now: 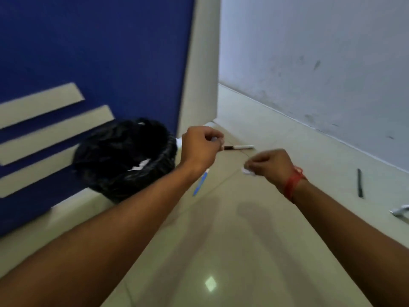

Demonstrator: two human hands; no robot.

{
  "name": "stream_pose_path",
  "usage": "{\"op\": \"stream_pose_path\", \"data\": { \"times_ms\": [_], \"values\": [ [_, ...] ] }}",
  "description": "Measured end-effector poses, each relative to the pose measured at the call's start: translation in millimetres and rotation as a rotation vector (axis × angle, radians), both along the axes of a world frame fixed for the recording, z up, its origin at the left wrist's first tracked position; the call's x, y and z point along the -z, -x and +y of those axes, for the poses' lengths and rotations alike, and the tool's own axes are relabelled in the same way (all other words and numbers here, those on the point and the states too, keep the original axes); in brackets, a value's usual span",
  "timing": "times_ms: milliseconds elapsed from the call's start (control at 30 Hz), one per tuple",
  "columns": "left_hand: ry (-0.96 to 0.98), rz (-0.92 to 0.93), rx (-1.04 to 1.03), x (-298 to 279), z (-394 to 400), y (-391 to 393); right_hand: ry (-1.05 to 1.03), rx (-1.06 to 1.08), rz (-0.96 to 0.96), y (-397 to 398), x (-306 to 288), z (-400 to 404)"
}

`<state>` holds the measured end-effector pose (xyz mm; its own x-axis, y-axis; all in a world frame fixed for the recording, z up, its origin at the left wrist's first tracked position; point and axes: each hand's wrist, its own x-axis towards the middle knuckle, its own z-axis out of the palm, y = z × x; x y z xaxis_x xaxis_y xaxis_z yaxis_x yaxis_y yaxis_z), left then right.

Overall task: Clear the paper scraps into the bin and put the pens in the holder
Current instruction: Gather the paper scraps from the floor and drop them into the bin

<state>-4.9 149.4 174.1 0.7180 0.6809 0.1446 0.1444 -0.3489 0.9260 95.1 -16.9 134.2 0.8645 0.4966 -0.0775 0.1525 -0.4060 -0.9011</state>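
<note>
A black bin [124, 158] lined with a black bag stands on the floor at the left, with white paper scraps [140, 165] inside. Just right of the bin's rim, my left hand [200, 145] is closed around a small white paper scrap. My right hand [271, 163] is closed on a crumpled white paper scrap [247, 171] that shows under the fingers. On the floor lie a white marker with a dark cap [239, 147] beyond my hands, a blue pen [200, 182] partly under my left wrist, and a black pen [360, 182] at the right.
A blue wall panel with beige stripes [88, 63] rises behind the bin. A pale wall [321, 63] runs along the right. A metal object [400, 211] shows at the right edge. The floor is glossy beige tile [221, 251].
</note>
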Motion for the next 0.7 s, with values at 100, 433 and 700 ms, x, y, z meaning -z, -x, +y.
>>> {"op": "stream_pose_path", "data": {
  "times_ms": [100,433,700],
  "values": [
    [-0.004,-0.094,-0.166,-25.9,45.1,32.0,-0.156,-0.098,-0.09,31.3,-50.6,79.6],
    [-0.053,0.179,-0.442,-22.6,145.3,141.4,-0.043,-0.212,-0.385,95.2,-81.2,218.7],
    [-0.206,0.501,-0.271,-17.8,158.4,127.9,0.234,-0.544,-0.537,100.7,-59.9,229.2]
  ]
}}
